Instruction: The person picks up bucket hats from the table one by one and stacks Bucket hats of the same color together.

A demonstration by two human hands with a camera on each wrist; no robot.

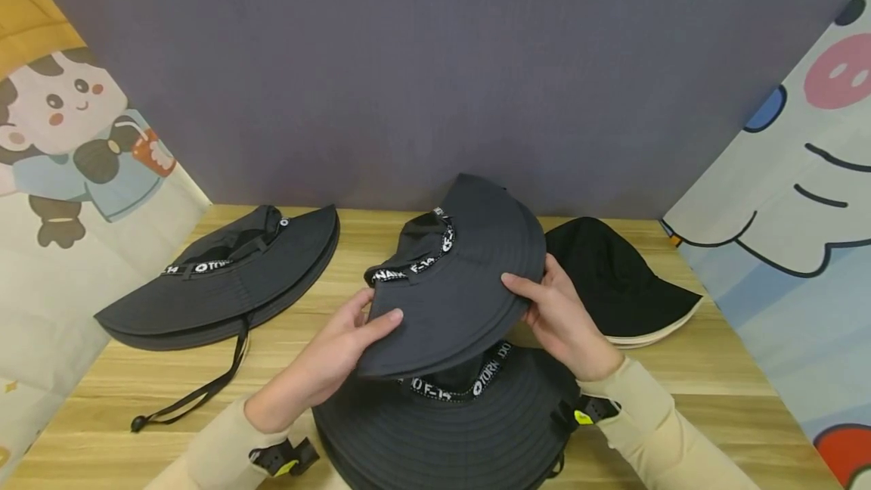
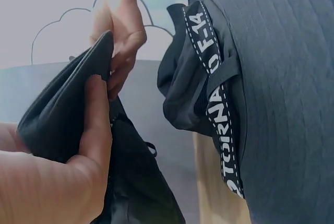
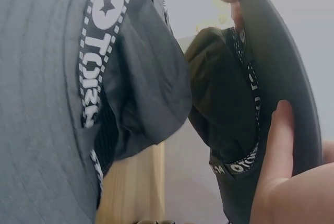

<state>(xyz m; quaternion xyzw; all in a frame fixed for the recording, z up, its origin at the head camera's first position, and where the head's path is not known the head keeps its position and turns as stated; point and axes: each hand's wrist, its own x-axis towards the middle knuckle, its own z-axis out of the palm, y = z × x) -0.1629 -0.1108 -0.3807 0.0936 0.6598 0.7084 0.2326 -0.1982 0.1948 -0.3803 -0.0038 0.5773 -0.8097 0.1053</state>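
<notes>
A dark grey brimmed hat [image 1: 463,308] with a white-lettered inner band is held up, folded, over the middle of the table. My left hand [image 1: 333,354] pinches its brim at the lower left corner, thumb on top. On the opposite side, my right hand [image 1: 561,316] grips the brim edge, also thumb on top. Below it lies another dark grey hat [image 1: 442,437], wide-brimmed, its lettered band partly covered by the held one. In the left wrist view the folded brim [image 2: 65,104] sits between thumb and fingers. The right wrist view shows the held hat's crown [image 3: 222,93] hanging beside the brim.
At left on the wooden table [image 1: 721,384] rests a folded dark grey hat [image 1: 224,286] with a cord [image 1: 204,395] trailing forward. A black hat [image 1: 605,278] with a pale brim edge stands at right. A grey panel [image 1: 435,82] rises behind, with printed sheets on both sides.
</notes>
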